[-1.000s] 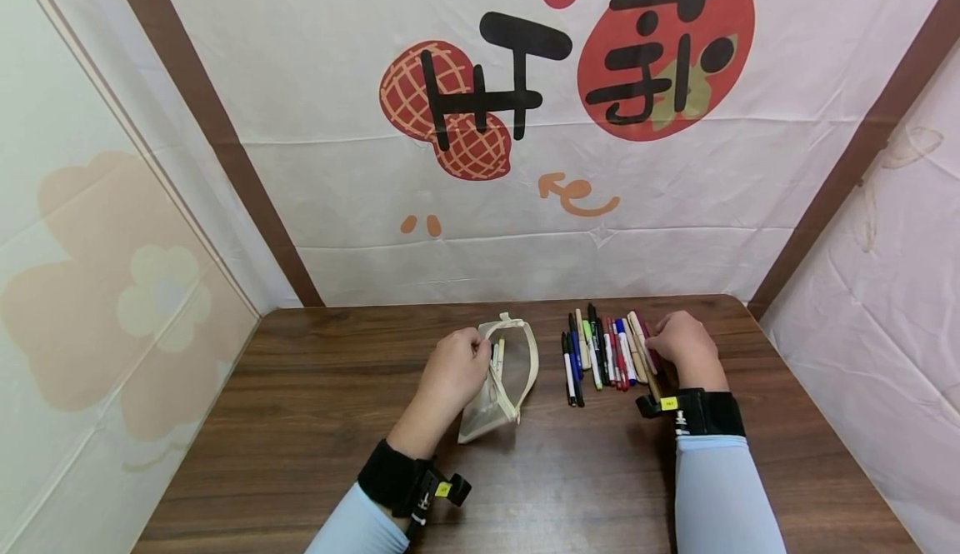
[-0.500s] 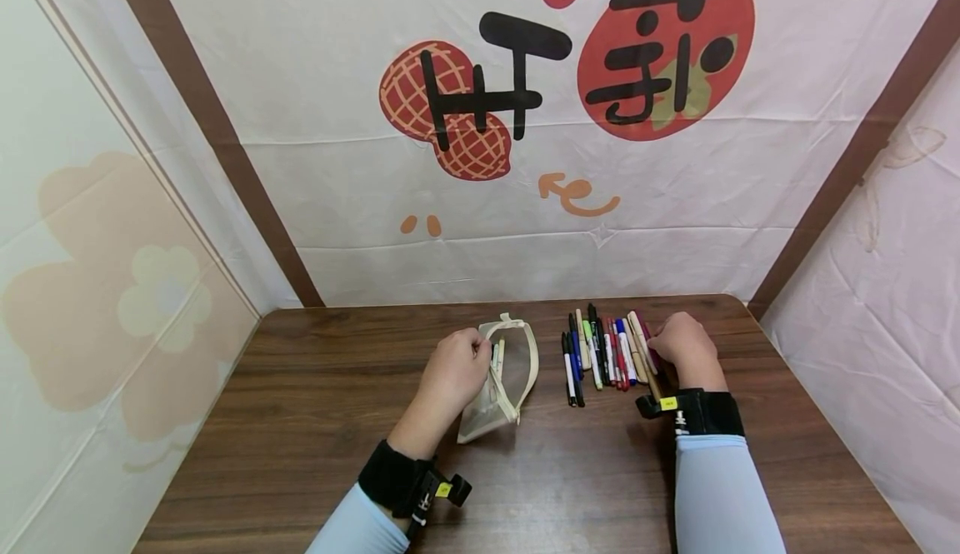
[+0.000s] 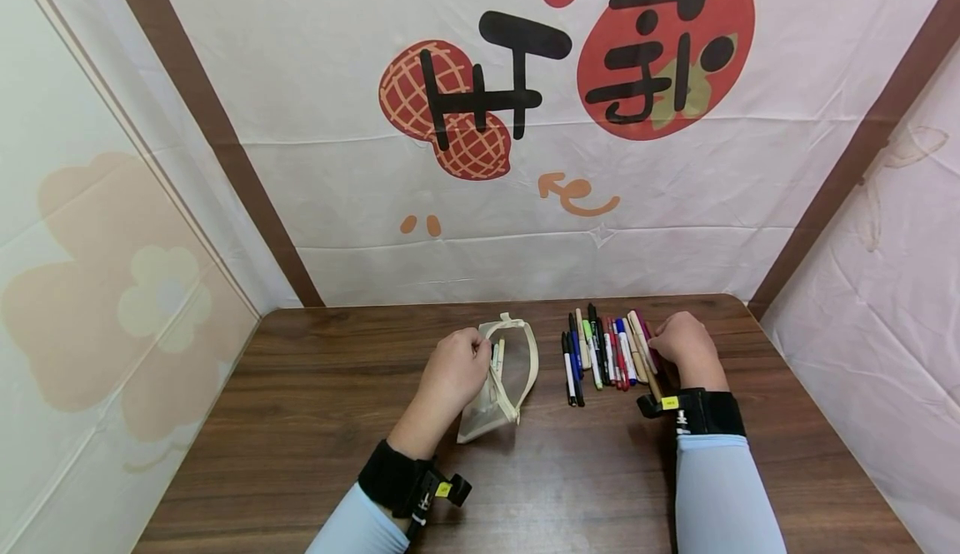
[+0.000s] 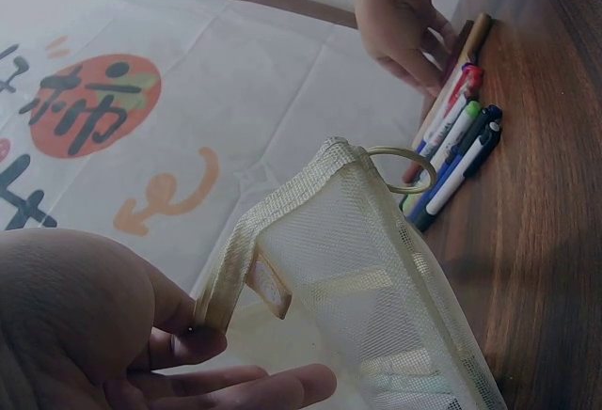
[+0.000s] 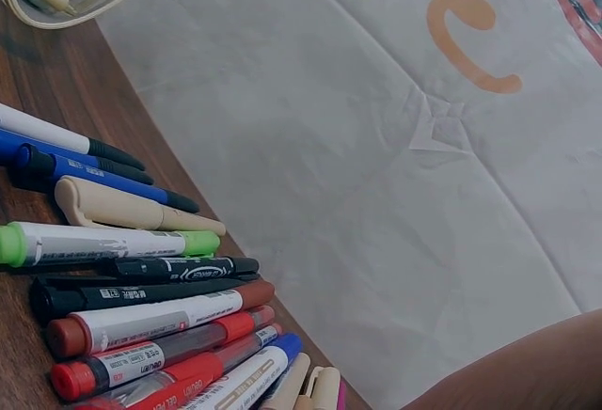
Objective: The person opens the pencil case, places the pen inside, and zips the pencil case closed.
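Observation:
My left hand [image 3: 455, 368] pinches the edge of a cream mesh zip pouch [image 3: 480, 419] between thumb and index finger. In the left wrist view the pouch [image 4: 343, 241] gapes with its zip undone, and the other fingers extend below the pinch. Light-coloured pens [image 3: 500, 356] show inside it. My right hand [image 3: 686, 347] is at the right end of a row of pens and markers [image 3: 597, 354], its curled fingertips on a dark purple pen [image 3: 647, 331]. In the right wrist view those fingertips are hidden.
The row holds black, blue, beige, green, red and white pens lying side by side on the brown wooden table [image 3: 315, 437]. A printed cloth [image 3: 360, 262] hangs behind the back edge, with more cloth at both sides. A wire ring [image 4: 404, 170] hangs on the pouch's corner.

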### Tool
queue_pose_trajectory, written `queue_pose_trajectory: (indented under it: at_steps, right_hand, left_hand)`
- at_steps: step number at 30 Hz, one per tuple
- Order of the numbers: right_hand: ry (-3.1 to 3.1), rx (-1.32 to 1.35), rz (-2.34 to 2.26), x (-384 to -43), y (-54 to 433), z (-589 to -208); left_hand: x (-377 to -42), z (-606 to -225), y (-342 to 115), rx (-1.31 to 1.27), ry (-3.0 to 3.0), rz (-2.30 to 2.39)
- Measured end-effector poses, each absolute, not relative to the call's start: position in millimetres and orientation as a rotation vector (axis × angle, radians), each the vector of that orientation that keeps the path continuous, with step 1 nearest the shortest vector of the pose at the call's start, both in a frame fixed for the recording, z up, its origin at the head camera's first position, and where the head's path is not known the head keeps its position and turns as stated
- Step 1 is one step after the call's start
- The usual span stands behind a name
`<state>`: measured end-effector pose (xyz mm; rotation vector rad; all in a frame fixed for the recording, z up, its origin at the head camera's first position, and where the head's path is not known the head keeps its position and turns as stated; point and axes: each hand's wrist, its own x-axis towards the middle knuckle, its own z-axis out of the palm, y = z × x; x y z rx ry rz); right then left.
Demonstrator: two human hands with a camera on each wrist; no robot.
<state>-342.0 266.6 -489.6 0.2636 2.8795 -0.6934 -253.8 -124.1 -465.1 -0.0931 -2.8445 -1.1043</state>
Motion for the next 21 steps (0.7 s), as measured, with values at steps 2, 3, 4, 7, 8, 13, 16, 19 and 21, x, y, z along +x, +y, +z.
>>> queue_pose_trajectory:
  at_steps: [2, 3, 4, 7, 8, 13, 16, 19, 21]
  right_hand:
    - [2.879, 0.267, -0.7, -342.3, 266.5, -490.2]
    - [2.874, 0.271, -0.706, -342.6, 266.7, -490.7]
    - [2.871, 0.275, -0.714, -342.8, 266.7, -490.9]
    - [2.861, 0.285, -0.739, -343.2, 267.1, -492.2]
    - [2.858, 0.288, -0.745, -343.1, 267.0, -492.5]
    - [2.845, 0.296, -0.76, -342.8, 266.7, -492.7]
    - [2.847, 0.295, -0.755, -342.3, 266.5, -491.0]
    - [2.857, 0.298, -0.762, -340.8, 265.9, -488.4]
    - [2.866, 0.303, -0.769, -340.0, 265.6, -486.8]
  left_hand:
    - [-253.7, -465.0, -124.2, -0.093, -2.847, -1.107]
    - [-253.9, -465.2, -124.2, -0.094, -2.849, -1.107]
    - [-253.8, -465.1, -124.2, -0.093, -2.851, -1.11]
    - [-253.9, -465.1, -124.2, -0.088, -2.858, -1.121]
    - [-253.9, -465.1, -124.2, -0.086, -2.86, -1.124]
    - [-253.6, -464.7, -124.3, -0.083, -2.864, -1.118]
    - [-253.7, -464.4, -124.1, -0.083, -2.865, -1.116]
    - [-252.7, -463.1, -124.3, -0.079, -2.867, -1.12]
    - [-252.6, -462.8, -124.3, -0.079, -2.868, -1.12]
